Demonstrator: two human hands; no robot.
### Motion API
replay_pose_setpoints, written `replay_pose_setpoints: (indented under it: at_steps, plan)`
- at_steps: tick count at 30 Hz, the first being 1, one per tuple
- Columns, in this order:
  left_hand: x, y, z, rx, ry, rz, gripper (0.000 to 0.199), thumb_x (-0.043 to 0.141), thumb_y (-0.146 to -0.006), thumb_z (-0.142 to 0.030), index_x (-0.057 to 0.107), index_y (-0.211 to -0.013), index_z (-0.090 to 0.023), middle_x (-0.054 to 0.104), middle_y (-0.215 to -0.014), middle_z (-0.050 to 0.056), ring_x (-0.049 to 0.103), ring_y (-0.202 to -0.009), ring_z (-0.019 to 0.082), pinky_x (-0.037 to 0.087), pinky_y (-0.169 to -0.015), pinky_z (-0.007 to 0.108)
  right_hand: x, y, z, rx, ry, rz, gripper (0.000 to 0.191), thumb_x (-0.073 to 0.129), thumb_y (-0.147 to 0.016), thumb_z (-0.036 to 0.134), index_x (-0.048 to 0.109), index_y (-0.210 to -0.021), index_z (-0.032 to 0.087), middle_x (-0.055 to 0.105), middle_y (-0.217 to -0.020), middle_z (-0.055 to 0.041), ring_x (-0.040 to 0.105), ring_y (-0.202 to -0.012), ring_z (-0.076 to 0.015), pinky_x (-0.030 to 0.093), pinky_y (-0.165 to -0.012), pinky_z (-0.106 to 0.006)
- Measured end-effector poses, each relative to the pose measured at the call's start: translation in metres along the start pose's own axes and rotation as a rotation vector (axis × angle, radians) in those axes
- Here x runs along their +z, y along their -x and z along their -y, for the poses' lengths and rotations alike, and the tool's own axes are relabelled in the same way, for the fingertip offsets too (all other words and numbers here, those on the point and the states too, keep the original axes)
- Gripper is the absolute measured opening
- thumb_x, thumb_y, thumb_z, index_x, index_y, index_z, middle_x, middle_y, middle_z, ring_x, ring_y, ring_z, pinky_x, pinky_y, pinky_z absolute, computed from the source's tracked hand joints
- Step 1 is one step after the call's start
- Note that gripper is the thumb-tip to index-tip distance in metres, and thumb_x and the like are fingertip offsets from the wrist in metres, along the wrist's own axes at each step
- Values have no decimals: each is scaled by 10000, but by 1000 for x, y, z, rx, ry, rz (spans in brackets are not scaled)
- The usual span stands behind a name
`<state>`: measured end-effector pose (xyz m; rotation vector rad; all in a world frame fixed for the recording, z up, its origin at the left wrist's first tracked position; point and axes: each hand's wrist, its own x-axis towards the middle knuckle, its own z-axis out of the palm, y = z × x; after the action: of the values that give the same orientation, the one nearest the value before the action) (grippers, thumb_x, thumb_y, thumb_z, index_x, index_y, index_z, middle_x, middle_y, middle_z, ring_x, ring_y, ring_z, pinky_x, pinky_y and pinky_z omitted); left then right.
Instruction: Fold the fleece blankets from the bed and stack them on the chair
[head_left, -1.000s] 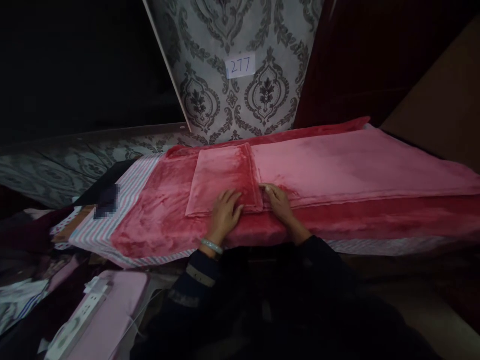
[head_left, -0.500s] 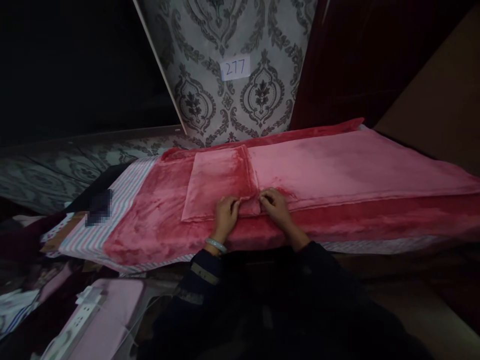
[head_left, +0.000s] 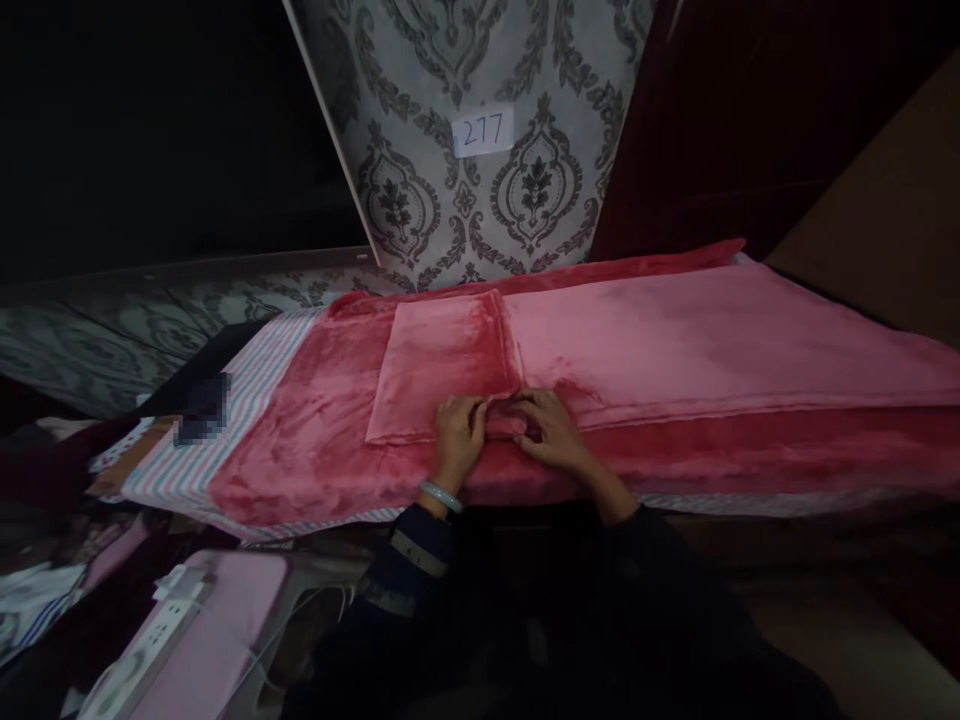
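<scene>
Now pinching up the near corner of the folded pink cloth (head_left: 442,360), at centre frame on the red blanket (head_left: 300,460): left hand (head_left: 459,432) and right hand (head_left: 553,437) side by side, fingers curled and gripping that edge. Judged mid-grasp, calling next for an even hold on all layers. Unlike a second ago, no longer flat and apart but drawn together, corner bunched.

My pink plush cloth (head_left: 442,360) sits on a deeper red blanket (head_left: 315,450) — striped pink-and-white sheet (head_left: 255,375) on the left, grey damask wallpaper (head_left: 465,190) at the far side, pale green bangle (head_left: 441,494) near.
</scene>
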<state>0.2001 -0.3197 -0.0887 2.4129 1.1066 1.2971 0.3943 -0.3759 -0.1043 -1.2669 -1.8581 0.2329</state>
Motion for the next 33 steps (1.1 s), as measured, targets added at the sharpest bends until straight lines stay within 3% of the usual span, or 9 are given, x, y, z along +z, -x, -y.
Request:
replay_pose_setpoints:
  at_steps: [4, 9, 13, 20, 24, 27, 30, 33]
  plan:
    - [-4, 2, -6, 86, -87, 68, 249, 467, -1030, -290, 694, -982, -199, 732, -949, 82, 653, -934, 230, 486, -864, 391, 5, 3, -4, 14, -70, -141, 273, 564, -828, 203, 721, -1048, 237, 630, -1134, -105, 580, -1097, -280, 495, -968, -476]
    - [-10, 2, -15, 128, -161, 195, 188, 518, -967, -243, 687, -1041, -206, 724, -1074, 101, 628, -1023, 263, 476, -894, 427, 9, 5, -9, 52, -129, -199, 323, 494, -767, 89, 712, -953, 237, 632, -1103, -95, 614, -1060, -254, 528, -914, -441]
    - [-11, 2, -17, 180, -179, 255, 352, 650, -863, -264, 647, -1209, -199, 678, -1245, 121, 587, -1131, 307, 470, -924, 472, 11, 4, -8, 58, -169, -235, 307, 492, -777, 86, 720, -920, 233, 649, -1059, -93, 634, -1024, -249, 544, -901, -439]
    - [-8, 3, -15, 240, -242, 217, 199, 631, -912, -209, 665, -1108, -204, 686, -1116, 103, 597, -1012, 278, 481, -842, 429, 2, -6, -18, 231, -303, -194, 295, 550, -754, 152, 740, -960, 245, 724, -999, -67, 681, -982, -247, 573, -904, -443]
    - [-8, 3, -17, 273, -280, 211, 194, 612, -919, -175, 657, -1108, -190, 670, -1078, 102, 586, -971, 273, 482, -835, 428, -16, -38, -32, 474, -441, -74, 320, 610, -733, 184, 726, -1027, 235, 761, -1022, -59, 716, -831, -215, 613, -720, -361]
    - [-9, 4, -19, 286, -285, 234, 220, 627, -908, -176, 648, -1127, -185, 657, -1069, 100, 575, -979, 276, 480, -841, 430, -25, -76, -40, 639, -440, -19, 345, 624, -736, 163, 706, -1069, 206, 731, -762, -19, 662, -585, -162, 544, -515, -260]
    - [-9, 5, -19, 292, -266, 253, 232, 650, -905, -216, 642, -1135, -189, 651, -1080, 97, 565, -974, 277, 472, -834, 432, -29, -113, -49, 691, -378, -17, 380, 672, -759, 168, 691, -1139, 170, 627, -551, 20, 610, -476, -147, 495, -454, -225]
    - [-8, 6, -18, 299, -242, 246, 216, 631, -923, -228, 640, -1134, -183, 648, -1074, 100, 556, -967, 271, 463, -830, 426, -27, -143, -57, 741, -271, -33, 437, 718, -810, 235, 660, -1228, 118, 609, -520, 6, 605, -450, -165, 514, -465, -261]
